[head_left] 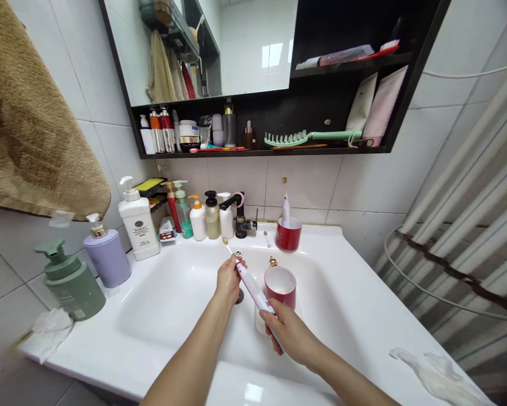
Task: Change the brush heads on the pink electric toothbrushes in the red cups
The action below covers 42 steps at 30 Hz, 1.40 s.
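Note:
Over the white sink (164, 316), my right hand (289, 332) grips the body of a white and pink electric toothbrush (253, 290). The toothbrush points up and to the left. My left hand (228, 277) pinches its neck near the brush head (226, 242), fingers closed. A red cup (281, 287) stands in the basin just right of the toothbrush. A second red cup (289, 234) at the back of the sink holds another toothbrush upright.
Pump bottles (138, 223) line the left and back rim beside the black tap (238, 217). A brown towel (33, 124) hangs at the left. A dark shelf (261, 151) above carries toiletries and a green comb. Crumpled plastic (439, 375) lies at the right front.

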### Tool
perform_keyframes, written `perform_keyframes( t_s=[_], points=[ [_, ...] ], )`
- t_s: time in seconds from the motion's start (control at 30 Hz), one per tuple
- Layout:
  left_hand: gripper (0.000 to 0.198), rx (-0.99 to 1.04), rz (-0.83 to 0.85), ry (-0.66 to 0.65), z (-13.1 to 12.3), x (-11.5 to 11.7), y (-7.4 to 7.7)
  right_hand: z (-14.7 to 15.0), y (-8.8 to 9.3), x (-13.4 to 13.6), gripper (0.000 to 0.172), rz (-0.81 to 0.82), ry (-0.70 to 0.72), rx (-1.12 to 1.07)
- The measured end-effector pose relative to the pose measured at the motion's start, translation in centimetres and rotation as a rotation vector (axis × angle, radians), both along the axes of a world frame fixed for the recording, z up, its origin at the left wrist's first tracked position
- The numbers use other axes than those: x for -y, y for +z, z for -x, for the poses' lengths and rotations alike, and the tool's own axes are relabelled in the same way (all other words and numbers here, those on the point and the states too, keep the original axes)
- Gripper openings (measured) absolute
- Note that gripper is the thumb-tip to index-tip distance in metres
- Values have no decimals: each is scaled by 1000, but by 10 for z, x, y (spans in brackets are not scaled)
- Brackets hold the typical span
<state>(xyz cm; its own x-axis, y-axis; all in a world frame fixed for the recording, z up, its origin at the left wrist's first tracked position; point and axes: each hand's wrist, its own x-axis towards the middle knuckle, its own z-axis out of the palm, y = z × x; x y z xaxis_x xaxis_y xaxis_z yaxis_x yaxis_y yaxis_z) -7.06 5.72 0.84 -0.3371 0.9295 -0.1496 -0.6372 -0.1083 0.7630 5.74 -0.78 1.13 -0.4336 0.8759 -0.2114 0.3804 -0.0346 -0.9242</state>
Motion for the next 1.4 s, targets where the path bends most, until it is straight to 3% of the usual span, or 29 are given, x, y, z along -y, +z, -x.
perform_keyframes(
  t_s=[0.17, 0.33, 0.47, 0.6, 0.73, 0.87, 1.03, 1.17, 1.4],
  points=[
    [17, -6, 26, 5, -1, -1, -3, 0, -2, -1, 19, 65, 28, -38],
    [16, 23, 32, 19, -2, -3, -4, 0, -4, -1, 16, -41, -20, 47],
    [15, 31, 46, 24, -2, -2, -4, 0, -2, 0, 16, 48, 19, -6],
    [14, 43, 54, 28, -2, -2, -3, 0, -1, 0, 15, 2, -14, 35],
    [14, 42, 43, 33, -2, -2, -2, -2, -3, -1, 17, 63, 45, -42],
    [14, 55, 49, 41, -2, -2, -2, -3, -6, -2, 16, -26, 7, 33],
    [16, 64, 64, 47, -2, -1, -1, -3, -8, -4, 16, 9, 29, 29],
    [17, 64, 77, 51, -3, -1, -1, -3, -6, -4, 16, -60, 4, 79],
    [17, 69, 71, 63, 1, -4, -2, -4, 2, 1, 17, 68, 33, 10]
  ],
)
